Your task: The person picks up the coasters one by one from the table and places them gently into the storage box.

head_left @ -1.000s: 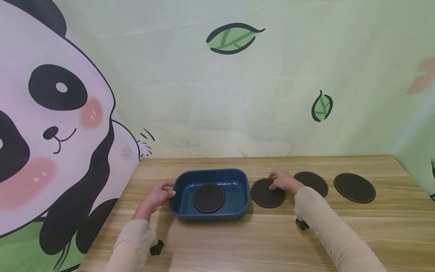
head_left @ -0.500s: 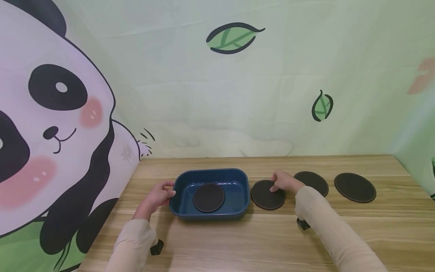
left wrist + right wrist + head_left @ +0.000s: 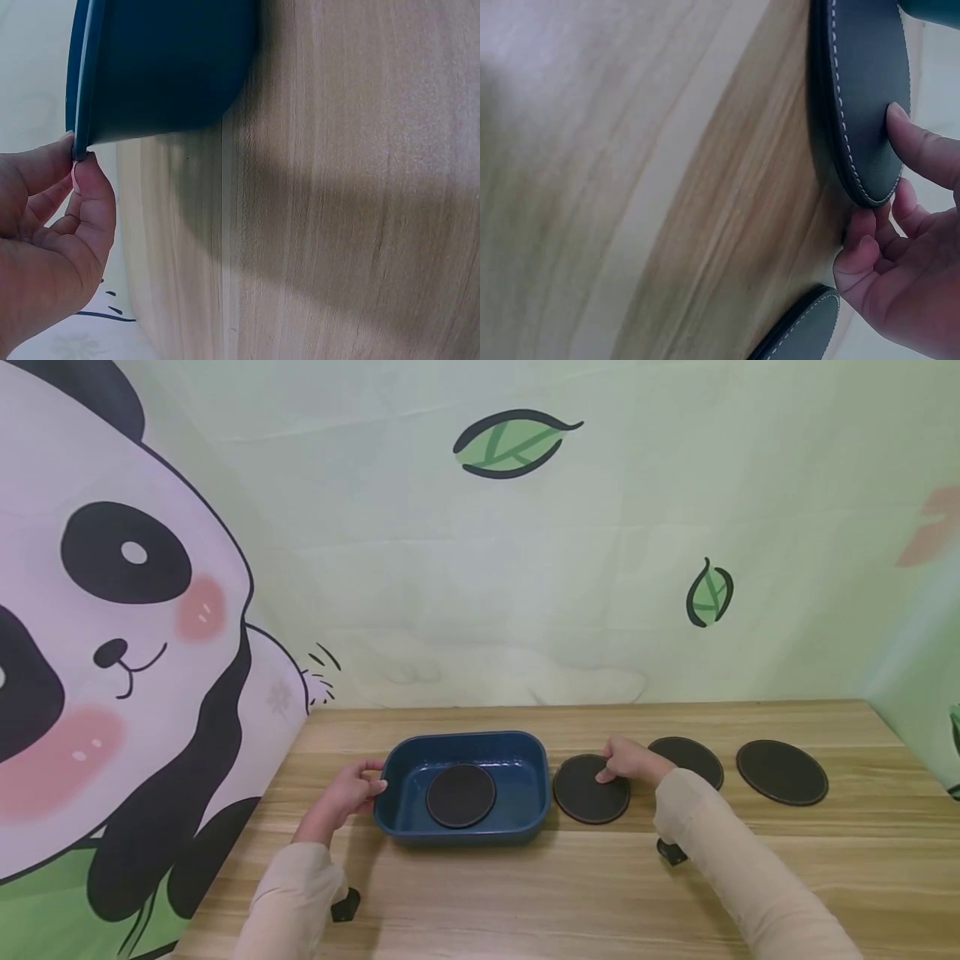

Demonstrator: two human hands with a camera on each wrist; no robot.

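Observation:
My left hand pinches the left rim of a blue rectangular baking dish, thumb on one side and fingers on the other, as the left wrist view shows. Flat inside the dish lies a round dark coaster. To the right of the dish, my right hand grips the edge of a second round coaster. In the right wrist view its thumb presses on the stitched top of that coaster, with the other fingers curled at and under its edge.
Two more round dark coasters lie farther right on the wooden table: one partly behind my right wrist, another beyond it. A fabric backdrop with a panda and leaves rises behind and left of the table.
My right hand has shifted slightly right along the coaster's edge, and that coaster has tilted or slid a little. The left hand, dish and other coasters stay put.

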